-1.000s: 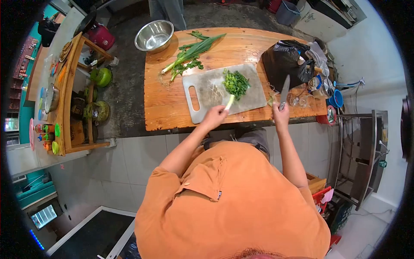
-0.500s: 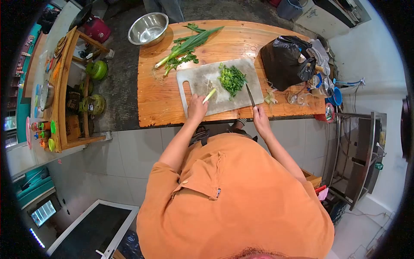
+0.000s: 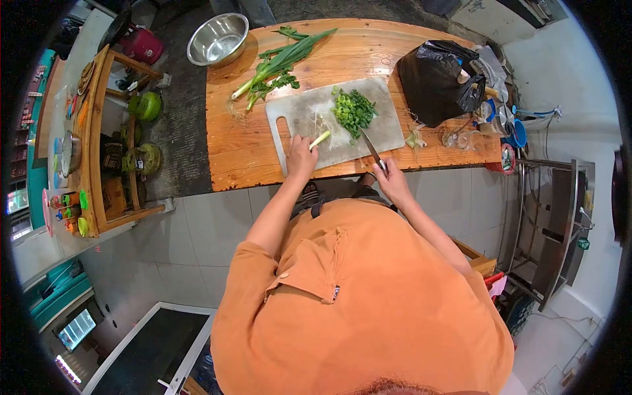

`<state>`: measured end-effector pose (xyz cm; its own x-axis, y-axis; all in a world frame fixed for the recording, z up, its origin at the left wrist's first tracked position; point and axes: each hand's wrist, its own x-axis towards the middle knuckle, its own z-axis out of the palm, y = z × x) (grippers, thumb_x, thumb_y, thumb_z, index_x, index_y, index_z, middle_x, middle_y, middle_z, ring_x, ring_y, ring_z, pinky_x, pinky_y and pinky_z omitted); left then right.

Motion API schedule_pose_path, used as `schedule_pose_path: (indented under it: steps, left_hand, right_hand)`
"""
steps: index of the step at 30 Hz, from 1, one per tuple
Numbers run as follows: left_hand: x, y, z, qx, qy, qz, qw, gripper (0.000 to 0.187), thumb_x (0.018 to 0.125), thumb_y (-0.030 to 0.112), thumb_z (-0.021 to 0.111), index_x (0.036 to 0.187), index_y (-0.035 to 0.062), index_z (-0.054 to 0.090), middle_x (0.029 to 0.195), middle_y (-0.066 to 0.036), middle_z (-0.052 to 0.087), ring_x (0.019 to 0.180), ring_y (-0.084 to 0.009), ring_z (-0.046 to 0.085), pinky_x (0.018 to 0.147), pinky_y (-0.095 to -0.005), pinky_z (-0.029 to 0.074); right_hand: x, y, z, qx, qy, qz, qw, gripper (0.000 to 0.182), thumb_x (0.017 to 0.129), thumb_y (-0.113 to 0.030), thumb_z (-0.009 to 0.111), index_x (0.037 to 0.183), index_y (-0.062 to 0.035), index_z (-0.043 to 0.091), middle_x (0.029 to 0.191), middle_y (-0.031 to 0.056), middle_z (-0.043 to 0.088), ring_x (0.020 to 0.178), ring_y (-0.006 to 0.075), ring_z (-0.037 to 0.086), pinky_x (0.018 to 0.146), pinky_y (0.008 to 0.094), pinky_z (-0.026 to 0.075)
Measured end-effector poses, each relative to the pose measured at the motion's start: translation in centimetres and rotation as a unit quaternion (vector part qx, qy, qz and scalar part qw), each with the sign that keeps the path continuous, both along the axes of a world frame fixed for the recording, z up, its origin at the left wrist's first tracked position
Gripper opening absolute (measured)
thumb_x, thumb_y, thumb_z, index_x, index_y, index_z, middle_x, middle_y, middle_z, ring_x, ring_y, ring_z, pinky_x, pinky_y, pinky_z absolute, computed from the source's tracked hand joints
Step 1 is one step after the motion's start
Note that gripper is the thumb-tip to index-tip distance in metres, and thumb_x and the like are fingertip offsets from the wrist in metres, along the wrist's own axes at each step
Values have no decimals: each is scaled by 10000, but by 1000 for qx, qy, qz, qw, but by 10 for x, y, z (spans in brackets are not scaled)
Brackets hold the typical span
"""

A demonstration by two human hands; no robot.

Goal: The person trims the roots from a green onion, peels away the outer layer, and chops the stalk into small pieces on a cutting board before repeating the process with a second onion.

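My left hand (image 3: 302,158) is closed around a short pale piece of green onion (image 3: 320,138) and rests at the near left part of the white cutting board (image 3: 296,112). In my right hand (image 3: 393,180) is the handle of a knife (image 3: 372,149), its blade slanting up and left over the board. The tip is close to the lower edge of a pile of chopped greens (image 3: 354,110). Behind the board, a bunch of whole green onions (image 3: 280,66) with leafy herbs (image 3: 276,83) lies on the wooden table (image 3: 230,148).
At the back left corner stands a steel bowl (image 3: 218,41). A black plastic bag (image 3: 434,82) sits on the right, with glass cups (image 3: 464,140) and onion trimmings (image 3: 415,137) nearby. A wooden shelf (image 3: 99,145) is to the left.
My right hand has moved left, bringing the knife from the right of the chopped pile to just below it. My left hand still holds the green onion. The view has shifted slightly.
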<state>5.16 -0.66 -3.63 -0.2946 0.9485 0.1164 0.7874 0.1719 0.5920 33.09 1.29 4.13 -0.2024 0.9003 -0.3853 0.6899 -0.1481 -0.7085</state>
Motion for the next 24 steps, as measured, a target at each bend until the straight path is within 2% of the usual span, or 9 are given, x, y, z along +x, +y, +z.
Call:
schedule_pose_path:
  steps: [4,6,7,10,12,16,18,22,24]
  left_hand:
    - [7,-1,15,35,-13,-17,999,169,824,82,714,953,50,609,969,-126,571,993,-334,569,855,-435,488]
    - [12,-3,39,62,-15,-39,997,176,817,62,710,958,48,606,967,-126,568,983,-333,567,852,-433,484]
    - [14,-4,52,89,-14,-60,994,185,810,42,706,963,45,603,965,-126,565,972,-332,565,848,-432,480]
    - [18,-8,83,151,-32,-88,984,205,796,26,703,974,38,603,976,-122,566,967,-327,564,851,-429,473]
    - [20,-11,106,155,-31,-97,983,205,804,25,707,980,34,602,991,-130,574,973,-332,567,843,-437,473]
    - [21,-14,131,174,-38,-109,978,227,806,18,711,1006,27,605,1019,-138,577,990,-339,568,838,-443,474]
    - [19,-16,134,176,-56,-108,977,235,803,12,710,1012,25,604,1025,-139,574,991,-344,573,839,-442,479]
    - [14,-22,141,182,-112,-105,971,253,801,-2,703,1030,19,599,1040,-145,566,990,-358,593,843,-440,492]
    - [12,-24,140,183,-121,-100,971,241,809,4,702,1026,25,598,1041,-143,563,995,-357,594,843,-440,496]
  right_hand:
    - [-9,8,2,48,16,1,999,377,930,-370,697,986,-24,557,715,109,596,654,219,572,633,367,467]
    - [-17,20,9,56,53,16,997,375,897,-341,745,1014,-20,590,723,68,591,659,150,539,630,326,464]
    - [-25,26,15,57,52,15,997,375,897,-341,745,1014,-20,590,723,68,591,659,150,539,630,326,464]
    - [-51,41,47,69,173,-8,982,385,871,-317,782,1047,-11,628,733,42,583,668,113,509,625,295,459]
    - [-63,48,75,83,174,69,979,336,884,-209,780,1131,-21,650,713,-65,435,654,45,374,567,230,350]
    - [-75,55,84,86,182,110,973,368,893,-218,777,1185,-26,661,691,-76,405,637,46,368,557,234,331]
    - [-77,58,82,86,128,127,980,307,900,-217,772,1130,-30,693,671,-74,373,623,49,350,549,248,322]
    - [-82,57,86,68,138,144,978,245,908,-218,764,1059,-33,711,654,-64,372,622,55,337,542,266,317]
    - [-86,54,89,70,149,138,977,190,928,-208,741,931,-28,680,641,-60,376,622,59,329,535,275,304]
